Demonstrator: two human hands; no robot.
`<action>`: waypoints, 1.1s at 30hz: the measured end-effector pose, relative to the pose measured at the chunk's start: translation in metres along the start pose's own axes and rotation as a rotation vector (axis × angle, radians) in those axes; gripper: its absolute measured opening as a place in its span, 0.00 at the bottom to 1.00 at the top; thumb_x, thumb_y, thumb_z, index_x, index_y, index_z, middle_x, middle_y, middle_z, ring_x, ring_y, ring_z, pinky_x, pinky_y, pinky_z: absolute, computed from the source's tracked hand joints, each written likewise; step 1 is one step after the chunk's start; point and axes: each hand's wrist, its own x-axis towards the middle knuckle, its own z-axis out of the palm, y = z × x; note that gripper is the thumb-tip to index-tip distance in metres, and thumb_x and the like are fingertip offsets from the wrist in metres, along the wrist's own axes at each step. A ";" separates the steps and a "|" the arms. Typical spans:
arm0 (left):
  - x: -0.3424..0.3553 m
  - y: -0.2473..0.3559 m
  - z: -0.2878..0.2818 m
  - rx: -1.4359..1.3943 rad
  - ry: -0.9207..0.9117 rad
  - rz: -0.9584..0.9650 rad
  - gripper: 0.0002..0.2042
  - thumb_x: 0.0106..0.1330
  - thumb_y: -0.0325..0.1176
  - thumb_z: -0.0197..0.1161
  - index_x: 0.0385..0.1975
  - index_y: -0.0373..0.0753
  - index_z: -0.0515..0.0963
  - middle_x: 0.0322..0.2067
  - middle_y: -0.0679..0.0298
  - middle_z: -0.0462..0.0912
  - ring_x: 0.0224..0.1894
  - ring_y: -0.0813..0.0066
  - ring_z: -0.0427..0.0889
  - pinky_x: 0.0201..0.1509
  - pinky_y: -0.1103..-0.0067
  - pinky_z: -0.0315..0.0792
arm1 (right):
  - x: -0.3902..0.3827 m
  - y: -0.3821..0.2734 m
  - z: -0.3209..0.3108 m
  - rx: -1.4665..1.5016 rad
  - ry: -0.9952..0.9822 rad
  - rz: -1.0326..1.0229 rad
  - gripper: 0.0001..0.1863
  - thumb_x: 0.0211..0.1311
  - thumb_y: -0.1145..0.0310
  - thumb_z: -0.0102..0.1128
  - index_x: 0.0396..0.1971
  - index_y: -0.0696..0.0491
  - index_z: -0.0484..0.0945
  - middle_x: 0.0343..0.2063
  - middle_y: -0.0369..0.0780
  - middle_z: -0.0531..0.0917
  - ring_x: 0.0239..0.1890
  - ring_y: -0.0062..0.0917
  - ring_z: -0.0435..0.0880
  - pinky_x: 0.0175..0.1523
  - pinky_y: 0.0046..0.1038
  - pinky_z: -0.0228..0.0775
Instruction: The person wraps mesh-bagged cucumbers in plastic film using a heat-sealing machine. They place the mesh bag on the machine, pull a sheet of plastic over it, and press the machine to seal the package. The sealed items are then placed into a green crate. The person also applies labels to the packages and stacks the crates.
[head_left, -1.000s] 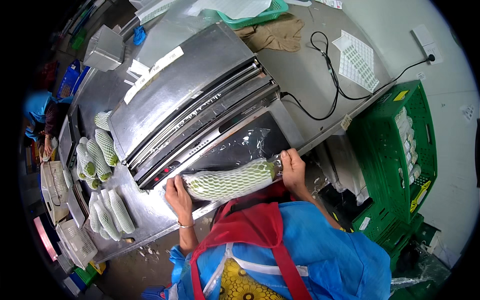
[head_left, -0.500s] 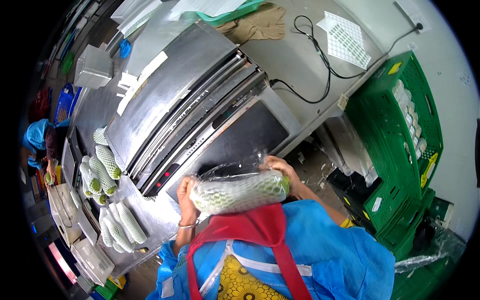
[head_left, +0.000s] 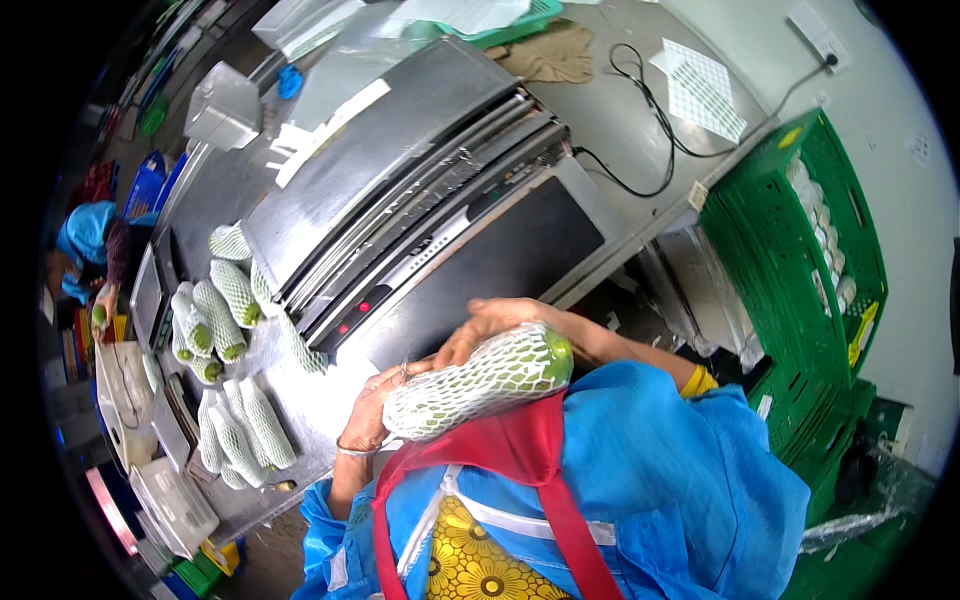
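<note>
A long green vegetable in white foam netting (head_left: 485, 385) lies sideways against the red apron at my front, its bare green end to the right. My left hand (head_left: 385, 390) is closed round its left end. My right hand (head_left: 490, 325) is curled over its back side, fingers reaching leftward toward my left hand; the fingertips are partly hidden. Beyond my hands stands a steel sealing machine (head_left: 365, 165) with rollers, red buttons and a dark plate (head_left: 520, 255). Several netted vegetables (head_left: 208, 325) lie in groups to the left on the steel table (head_left: 315, 440).
Green crates (head_left: 750, 240) with white packs stand at the right by the wall. A black cable (head_left: 665, 125), white sheets (head_left: 700, 90) and brown cloth (head_left: 550, 55) lie at the back. Pale bins (head_left: 170, 505) sit lower left. A co-worker in blue (head_left: 90, 240) is at the far left.
My right hand has moved left from the vegetable's right end to behind it, closer to my left hand. The vegetable came toward my body. The clear film seen earlier is no longer distinct.
</note>
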 end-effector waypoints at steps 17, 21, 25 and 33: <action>-0.020 -0.054 -0.003 -0.155 0.174 0.240 0.22 0.67 0.40 0.44 0.51 0.25 0.66 0.48 0.53 0.74 0.49 0.70 0.74 0.55 0.79 0.66 | 0.021 0.019 0.006 0.372 0.222 -0.084 0.43 0.62 0.37 0.28 0.28 0.66 0.77 0.35 0.57 0.78 0.54 0.48 0.69 0.61 0.47 0.56; -0.020 -0.048 0.001 -0.069 0.161 0.227 0.22 0.68 0.40 0.43 0.51 0.26 0.66 0.47 0.54 0.75 0.47 0.70 0.75 0.54 0.80 0.67 | 0.024 0.022 0.007 0.401 0.188 -0.124 0.42 0.60 0.36 0.29 0.24 0.64 0.78 0.29 0.54 0.78 0.47 0.47 0.73 0.57 0.46 0.60; -0.027 -0.027 0.013 -0.008 0.170 0.183 0.27 0.66 0.44 0.46 0.57 0.29 0.60 0.52 0.52 0.70 0.50 0.68 0.73 0.56 0.79 0.64 | 0.037 0.028 -0.011 0.408 0.104 -0.168 0.42 0.58 0.34 0.33 0.26 0.65 0.77 0.28 0.53 0.78 0.44 0.48 0.74 0.54 0.46 0.62; -0.008 -0.001 0.019 0.321 -0.043 0.376 0.46 0.49 0.53 0.65 0.62 0.29 0.52 0.58 0.52 0.62 0.61 0.66 0.61 0.63 0.75 0.53 | 0.065 -0.002 0.005 0.392 0.251 -0.124 0.39 0.58 0.34 0.32 0.31 0.60 0.76 0.27 0.53 0.78 0.36 0.47 0.76 0.43 0.44 0.69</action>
